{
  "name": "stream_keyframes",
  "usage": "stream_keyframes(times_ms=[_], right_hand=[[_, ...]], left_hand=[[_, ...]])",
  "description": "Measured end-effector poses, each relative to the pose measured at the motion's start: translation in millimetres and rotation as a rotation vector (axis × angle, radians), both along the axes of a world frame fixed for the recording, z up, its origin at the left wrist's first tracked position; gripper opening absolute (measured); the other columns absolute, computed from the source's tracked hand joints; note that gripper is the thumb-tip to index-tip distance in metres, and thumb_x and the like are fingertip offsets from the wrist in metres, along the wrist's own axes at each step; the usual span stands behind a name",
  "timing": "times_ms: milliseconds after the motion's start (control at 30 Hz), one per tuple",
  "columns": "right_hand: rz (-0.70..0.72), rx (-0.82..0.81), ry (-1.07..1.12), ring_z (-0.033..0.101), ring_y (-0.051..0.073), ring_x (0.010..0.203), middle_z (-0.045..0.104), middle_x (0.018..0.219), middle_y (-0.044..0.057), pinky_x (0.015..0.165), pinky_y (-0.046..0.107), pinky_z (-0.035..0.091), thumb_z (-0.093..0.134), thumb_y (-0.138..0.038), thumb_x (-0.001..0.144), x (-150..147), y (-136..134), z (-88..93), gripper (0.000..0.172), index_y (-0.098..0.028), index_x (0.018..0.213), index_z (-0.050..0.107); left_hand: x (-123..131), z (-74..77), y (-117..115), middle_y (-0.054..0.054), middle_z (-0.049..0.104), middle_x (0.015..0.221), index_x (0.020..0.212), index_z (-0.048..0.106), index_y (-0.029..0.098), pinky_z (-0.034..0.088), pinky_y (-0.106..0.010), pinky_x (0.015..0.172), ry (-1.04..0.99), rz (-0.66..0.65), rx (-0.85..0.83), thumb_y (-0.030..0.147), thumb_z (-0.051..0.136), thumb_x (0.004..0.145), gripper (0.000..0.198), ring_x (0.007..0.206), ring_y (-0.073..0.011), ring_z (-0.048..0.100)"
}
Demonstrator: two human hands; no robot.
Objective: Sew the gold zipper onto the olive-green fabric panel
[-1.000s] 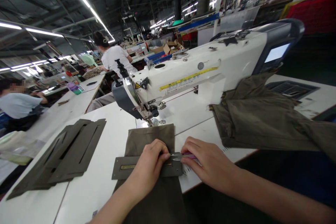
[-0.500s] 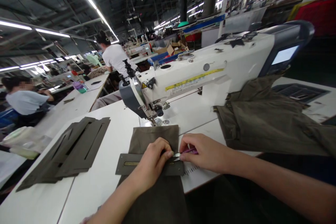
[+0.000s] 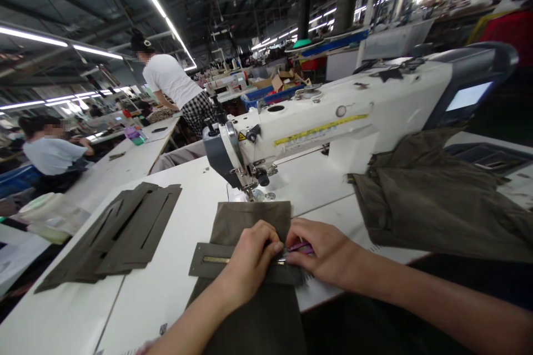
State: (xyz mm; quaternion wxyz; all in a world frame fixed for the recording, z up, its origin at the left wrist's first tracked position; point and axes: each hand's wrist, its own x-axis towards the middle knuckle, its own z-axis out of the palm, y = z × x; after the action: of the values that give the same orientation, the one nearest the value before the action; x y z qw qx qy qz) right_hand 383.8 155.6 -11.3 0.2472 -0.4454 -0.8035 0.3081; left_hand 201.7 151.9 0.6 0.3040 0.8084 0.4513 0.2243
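Observation:
An olive fabric panel [image 3: 250,215] lies in front of the sewing machine's needle area. Across it sits a stiff olive strip [image 3: 195,266], with a brass-toned zipper [image 3: 215,259] in its slot. My left hand [image 3: 250,260] presses on the strip, thumb and index finger pinched at the zipper; what is between those fingertips is hidden. Purple-handled thread snips [image 3: 303,248] are in my closed right hand [image 3: 322,249], their metal blades close to my left fingertips, over the right part of the zipper.
The white sewing machine [image 3: 316,116] stands just beyond the panel. Slotted olive pieces [image 3: 120,233] are stacked on the left of the table. A folded olive garment [image 3: 428,194] lies on the right. Two people in white tops are at the left back.
The view has shifted, so the machine and table appear farther right. The snips have come in nearer my left fingertips. Both hands stay at the zipper strip.

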Motion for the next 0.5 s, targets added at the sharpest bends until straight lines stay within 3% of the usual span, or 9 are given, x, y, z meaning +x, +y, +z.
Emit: stream_keyframes(times_ms=[333,433,500], right_hand=[[0.0,-0.044,-0.027,0.052,0.013,0.076,0.057,0.08,0.0,0.067,0.024,0.034,0.063,-0.018,0.074,3.6,2.1,2.3,0.007,-0.016,0.078,0.058],[-0.033,-0.049,0.012,0.052,0.014,0.073,0.056,0.08,0.001,0.065,0.024,0.036,0.059,-0.023,0.078,18.7,6.5,3.8,0.008,-0.016,0.081,0.057],[-0.102,0.001,0.045,0.052,0.014,0.072,0.056,0.079,0.003,0.064,0.025,0.038,0.054,-0.029,0.082,32.5,9.0,3.5,0.014,-0.016,0.086,0.057]], left_hand=[[-2.2,-5.0,5.0,-0.002,0.049,0.082,0.075,0.046,0.017,0.035,-0.028,0.073,-0.068,0.025,-0.036,0.024,0.042,0.088,0.015,0.078,-0.0156,0.045],[-7.5,3.0,1.4,-0.003,0.051,0.085,0.078,0.044,0.018,0.038,-0.028,0.075,-0.222,0.113,-0.051,0.029,0.039,0.09,0.017,0.081,-0.0155,0.048],[-13.3,14.1,-14.1,-0.003,0.055,0.084,0.078,0.045,0.019,0.041,-0.027,0.074,-0.235,0.161,-0.067,0.035,0.036,0.091,0.022,0.079,-0.0153,0.051]])
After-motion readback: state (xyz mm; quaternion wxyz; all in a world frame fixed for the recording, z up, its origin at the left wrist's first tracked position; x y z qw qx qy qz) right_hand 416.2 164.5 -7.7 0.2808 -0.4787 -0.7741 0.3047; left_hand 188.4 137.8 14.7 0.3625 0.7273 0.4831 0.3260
